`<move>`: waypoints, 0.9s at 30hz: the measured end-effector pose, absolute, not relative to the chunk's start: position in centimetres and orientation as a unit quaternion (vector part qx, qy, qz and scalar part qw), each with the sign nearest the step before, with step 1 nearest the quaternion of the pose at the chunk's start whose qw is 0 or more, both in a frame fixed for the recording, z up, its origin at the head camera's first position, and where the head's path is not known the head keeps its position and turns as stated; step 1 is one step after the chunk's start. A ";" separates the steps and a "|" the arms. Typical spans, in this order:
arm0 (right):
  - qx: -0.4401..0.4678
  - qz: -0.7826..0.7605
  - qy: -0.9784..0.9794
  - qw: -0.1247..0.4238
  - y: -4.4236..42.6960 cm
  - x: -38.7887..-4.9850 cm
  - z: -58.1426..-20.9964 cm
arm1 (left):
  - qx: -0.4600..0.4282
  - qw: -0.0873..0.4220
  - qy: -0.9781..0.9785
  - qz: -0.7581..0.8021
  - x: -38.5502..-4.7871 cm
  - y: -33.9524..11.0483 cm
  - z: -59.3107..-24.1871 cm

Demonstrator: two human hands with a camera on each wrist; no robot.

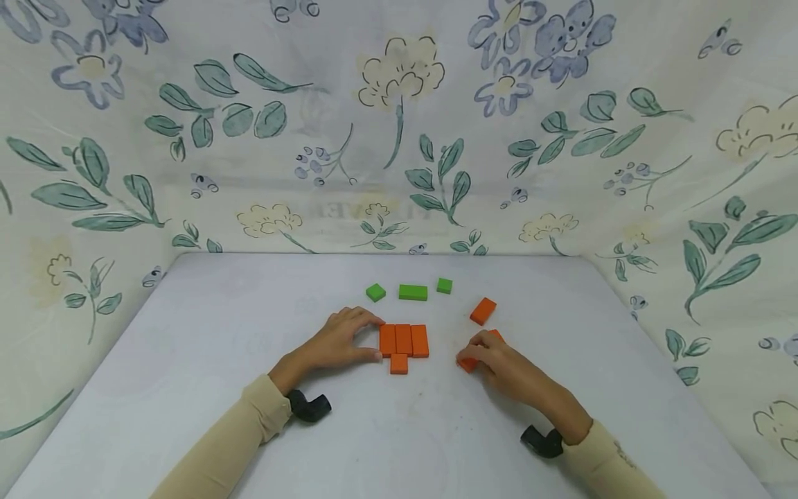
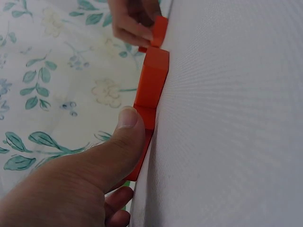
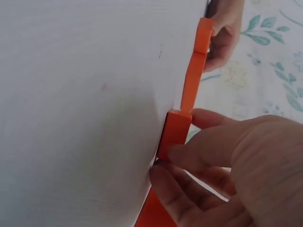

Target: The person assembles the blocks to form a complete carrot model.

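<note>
Three orange blocks (image 1: 403, 340) stand side by side, with a smaller orange block (image 1: 399, 364) against their front edge. My left hand (image 1: 341, 340) touches the left end of this group, thumb and fingers spread at its corners; in the left wrist view the thumb lies beside the orange pieces. To the right, my right hand (image 1: 499, 360) pinches an orange block (image 1: 467, 364), whose face (image 3: 175, 135) shows between the fingers in the right wrist view. Another orange block (image 1: 497, 335) is partly hidden behind that hand.
Behind the group lie a green block (image 1: 375, 292), a long green block (image 1: 413, 292) and a small green block (image 1: 445, 285). One more orange block (image 1: 483, 311) lies at the back right. A flower-patterned cloth (image 1: 349, 138) rises behind the white table (image 1: 218, 312).
</note>
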State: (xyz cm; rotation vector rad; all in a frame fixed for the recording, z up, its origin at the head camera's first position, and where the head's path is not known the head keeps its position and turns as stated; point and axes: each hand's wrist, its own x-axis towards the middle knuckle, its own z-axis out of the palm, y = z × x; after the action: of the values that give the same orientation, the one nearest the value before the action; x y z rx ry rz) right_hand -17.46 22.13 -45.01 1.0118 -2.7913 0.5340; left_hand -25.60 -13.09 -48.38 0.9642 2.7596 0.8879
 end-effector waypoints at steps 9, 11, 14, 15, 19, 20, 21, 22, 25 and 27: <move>0.247 0.208 -0.946 -0.019 23.6 -17.0 -43.8 | 0.321 0.046 0.900 0.293 -25.6 -12.7 -48.6; 0.228 0.209 -0.951 -0.024 23.6 -17.0 -44.0 | 0.322 0.044 0.900 0.290 -25.6 -12.6 -48.5; 0.220 0.203 -0.954 -0.016 23.1 -17.1 -44.5 | 0.322 0.039 0.901 0.289 -25.4 -12.6 -48.3; 0.221 0.202 -0.954 -0.009 23.0 -17.1 -44.6 | 0.321 0.039 0.900 0.290 -25.4 -12.6 -48.3; 0.217 0.201 -0.955 0.010 22.4 -17.0 -45.1 | 0.318 0.043 0.901 0.291 -25.2 -12.6 -48.1; 0.215 0.201 -0.956 0.013 22.2 -17.0 -45.1 | 0.317 0.045 0.902 0.290 -25.3 -12.7 -48.1; 0.214 0.203 -0.955 0.014 22.1 -17.0 -45.1 | 0.317 0.045 0.903 0.288 -25.3 -12.7 -48.1; 0.210 0.202 -0.956 0.017 21.9 -16.9 -45.1 | 0.317 0.045 0.903 0.286 -25.3 -12.7 -48.2; 0.196 0.192 -0.961 0.028 21.2 -17.0 -45.2 | 0.316 0.042 0.905 0.282 -25.5 -12.9 -48.3; 0.183 0.182 -0.966 0.031 20.7 -17.0 -45.2 | 0.316 0.041 0.905 0.283 -25.5 -13.0 -48.4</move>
State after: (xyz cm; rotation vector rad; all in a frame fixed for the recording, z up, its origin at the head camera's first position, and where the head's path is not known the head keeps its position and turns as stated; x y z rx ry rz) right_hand -16.99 20.67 -45.17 0.5632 -2.9763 0.5609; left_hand -25.55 -13.01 -48.40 0.9674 2.7700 0.8650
